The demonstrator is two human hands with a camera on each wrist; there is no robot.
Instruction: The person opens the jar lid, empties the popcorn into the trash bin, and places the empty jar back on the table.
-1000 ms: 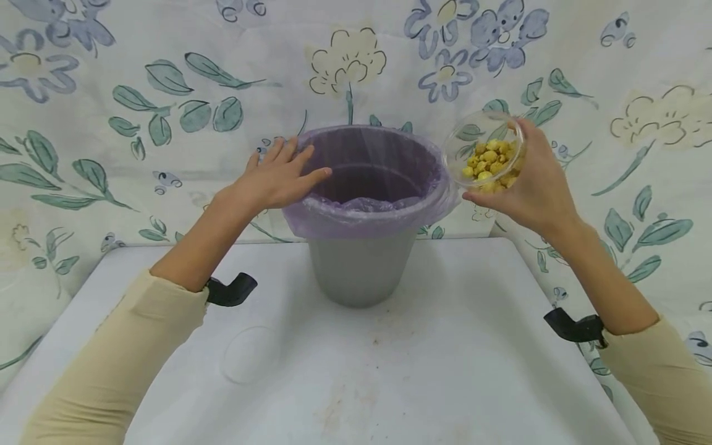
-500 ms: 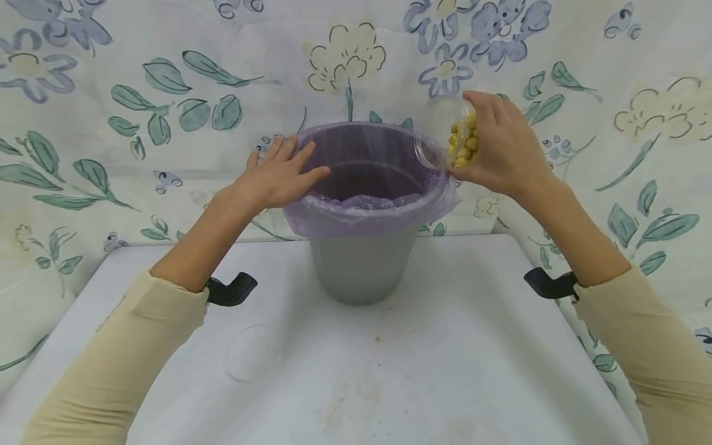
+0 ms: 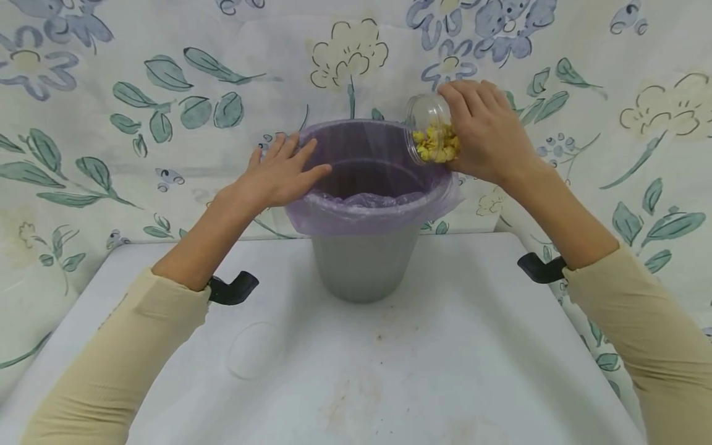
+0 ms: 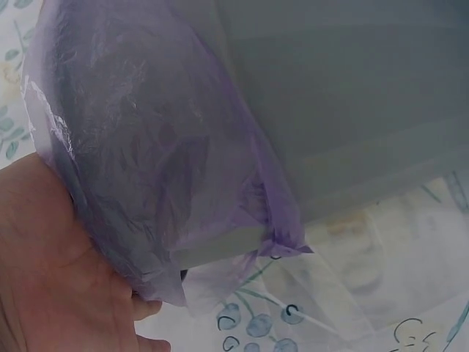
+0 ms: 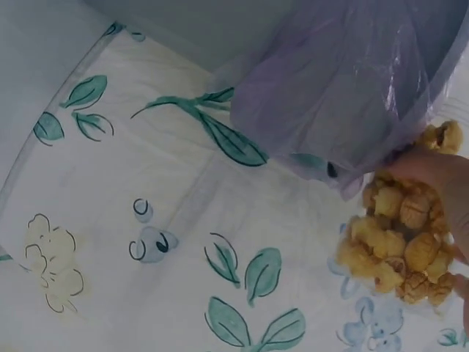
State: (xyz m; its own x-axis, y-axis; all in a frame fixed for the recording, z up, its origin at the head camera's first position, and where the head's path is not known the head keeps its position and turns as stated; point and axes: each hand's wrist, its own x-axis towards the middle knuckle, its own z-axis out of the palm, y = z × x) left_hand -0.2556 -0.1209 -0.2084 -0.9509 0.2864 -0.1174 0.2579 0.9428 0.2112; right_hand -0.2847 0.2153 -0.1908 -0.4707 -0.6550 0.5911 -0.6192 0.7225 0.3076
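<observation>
A grey trash bin (image 3: 364,266) lined with a purple plastic bag (image 3: 367,219) stands on the white table. My left hand (image 3: 272,173) rests with straight, spread fingers on the bin's left rim; in the left wrist view its palm (image 4: 58,271) lies against the bag. My right hand (image 3: 489,133) grips a clear plastic jar (image 3: 428,114), tipped on its side over the bin's right rim with its mouth toward the inside. Yellow popcorn (image 3: 436,143) lies in the jar; the right wrist view shows the popcorn (image 5: 403,235) through the jar wall. The bin's bottom is hidden.
On the white table (image 3: 311,364) in front of the bin are brownish stains and crumbs, and a faint round clear disc (image 3: 257,351) lies to the left. A flower-printed cloth (image 3: 183,37) hangs right behind the table.
My right hand has moved left with the jar and tipped it further, bringing its mouth over the bin's edge. The popcorn has shifted toward the mouth. My left hand has stayed put.
</observation>
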